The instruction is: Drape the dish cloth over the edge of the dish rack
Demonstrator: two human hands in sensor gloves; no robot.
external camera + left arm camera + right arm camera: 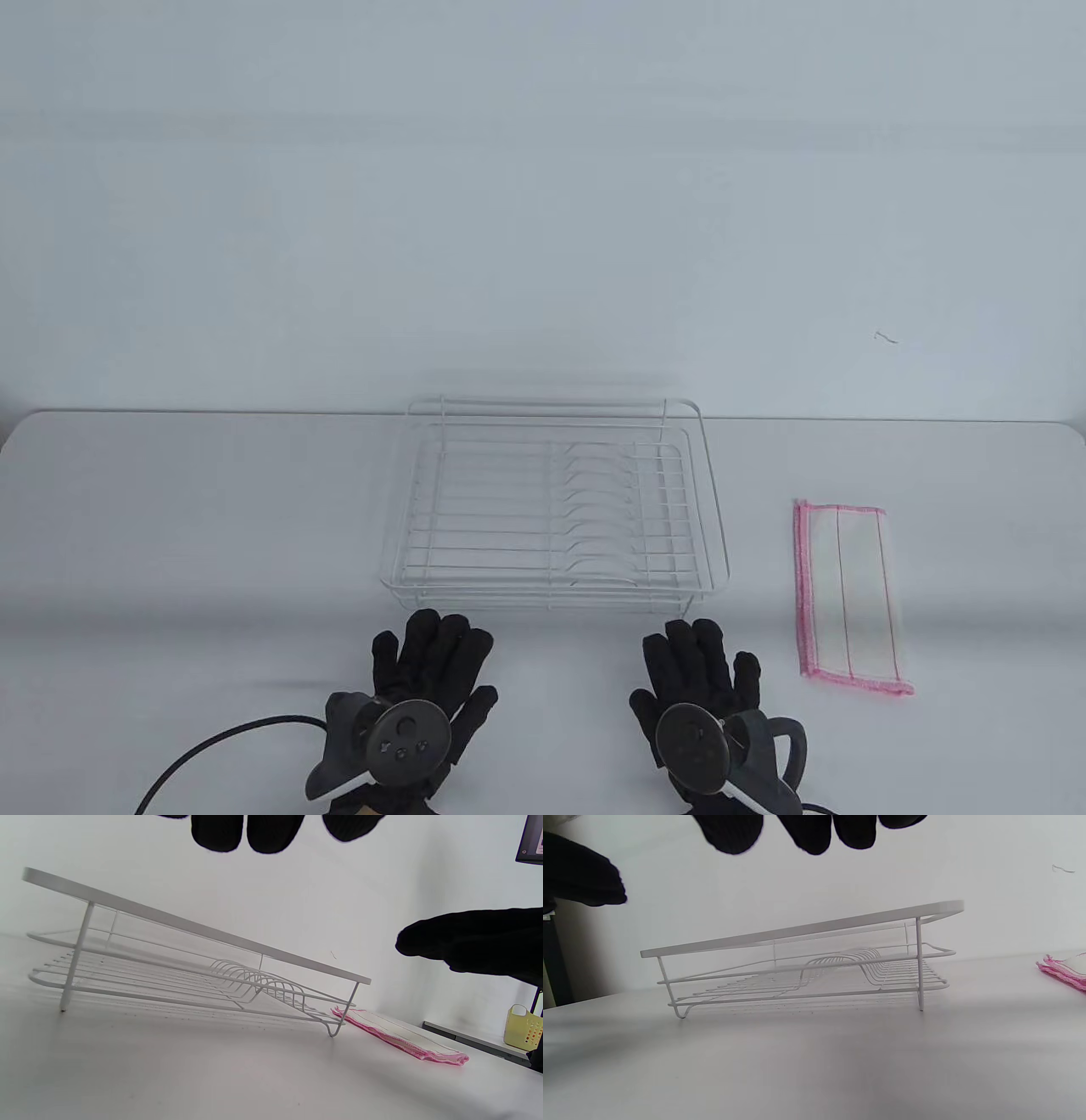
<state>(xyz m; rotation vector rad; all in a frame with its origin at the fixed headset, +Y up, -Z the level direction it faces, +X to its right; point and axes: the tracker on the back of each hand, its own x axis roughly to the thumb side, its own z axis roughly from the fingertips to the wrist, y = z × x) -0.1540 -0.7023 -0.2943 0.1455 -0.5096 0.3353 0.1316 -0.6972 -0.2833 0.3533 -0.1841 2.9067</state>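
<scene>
A white wire dish rack [556, 509] stands empty in the middle of the table; it also shows in the left wrist view [191, 976] and the right wrist view [806, 963]. A folded white dish cloth [848, 594] with pink edging lies flat to the right of the rack, seen in the left wrist view [398, 1035] and at the edge of the right wrist view [1065, 974]. My left hand [437, 671] and right hand [700, 671] lie flat and open on the table just in front of the rack, holding nothing.
The white table [170, 552] ends at a back edge against a pale wall. A black cable [212, 747] runs from my left hand to the front left. A yellow basket [524, 1027] stands off the table's far side.
</scene>
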